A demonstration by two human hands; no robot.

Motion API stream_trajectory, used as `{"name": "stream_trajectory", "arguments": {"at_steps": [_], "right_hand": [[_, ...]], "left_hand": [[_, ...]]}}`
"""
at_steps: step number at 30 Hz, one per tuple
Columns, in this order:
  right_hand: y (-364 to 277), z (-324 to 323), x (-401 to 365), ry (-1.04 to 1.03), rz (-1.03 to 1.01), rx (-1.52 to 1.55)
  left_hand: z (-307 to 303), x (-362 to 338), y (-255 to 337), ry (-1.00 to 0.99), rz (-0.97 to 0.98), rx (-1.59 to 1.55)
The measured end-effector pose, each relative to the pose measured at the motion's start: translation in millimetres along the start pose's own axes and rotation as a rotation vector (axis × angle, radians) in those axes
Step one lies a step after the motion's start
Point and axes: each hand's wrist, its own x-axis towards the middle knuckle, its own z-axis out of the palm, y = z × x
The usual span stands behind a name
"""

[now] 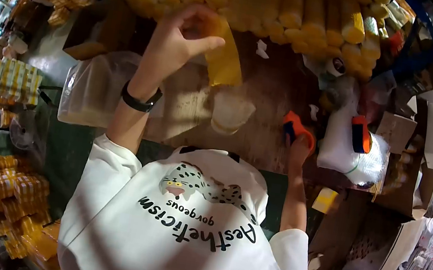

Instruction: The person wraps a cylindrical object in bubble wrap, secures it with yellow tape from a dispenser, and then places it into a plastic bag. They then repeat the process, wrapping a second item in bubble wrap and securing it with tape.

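Yellow film (225, 63) hangs at the upper centre of the frame, against the left hand (176, 35) (whether that curled hand pinches it, I cannot tell). Right of centre, the right hand (299, 146) grasps an orange-and-navy dispenser (299, 127) over the brown tabletop (266, 129).

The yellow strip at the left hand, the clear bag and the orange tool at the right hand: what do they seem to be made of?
The yellow strip looks like thin plastic film or paper, fairly smooth: it hangs as one flat, flexible piece. The clear bag seems soft, glossy plastic, see-through with highlights. The orange tool is probably hard plastic, judging by its bright, moulded-looking body.
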Motion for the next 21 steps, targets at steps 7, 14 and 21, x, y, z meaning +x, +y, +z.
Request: {"name": "stream_trajectory", "arguments": {"at_steps": [7, 14, 21], "right_hand": [[-45.7, -49.6, 37.4, -0.433, 0.045, 0.457], [-162.2, -239.1, 87.1, -0.353, 0.103, 1.751], [-163.1, -224.8, 82.7, -0.686, 0.000, 1.478]], "left_hand": [[14.6, -19.1, -3.7, -0.044, -0.060, 0.016], [47.4, -37.1, 15.1, -0.235, 0.056, 0.189], [38.8, -41.9, 12.7, -0.208, 0.128, 0.166]]}}
